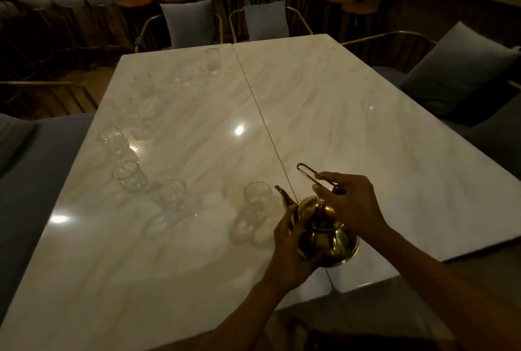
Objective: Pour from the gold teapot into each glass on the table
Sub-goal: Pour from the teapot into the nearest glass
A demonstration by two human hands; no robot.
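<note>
The gold teapot (329, 233) stands near the front edge of the white marble table (352, 113), over the seam between its two slabs. Its spout points left toward the nearest clear glass (257, 195). My right hand (349, 201) grips the wire handle above the lid. My left hand (290, 249) cups the pot's left side under the spout. Several more clear glasses curve away to the left and back: one (172, 195), another (129, 175), a third (112, 139), a tall one (212, 60) far off. I cannot tell if any holds liquid.
Cushioned chairs (187, 22) ring the table at the back, and a grey cushion (456, 68) lies on a seat to the right. A grey sofa seat (33, 181) runs along the left. Wooden stools (358, 9) stand behind in the dark.
</note>
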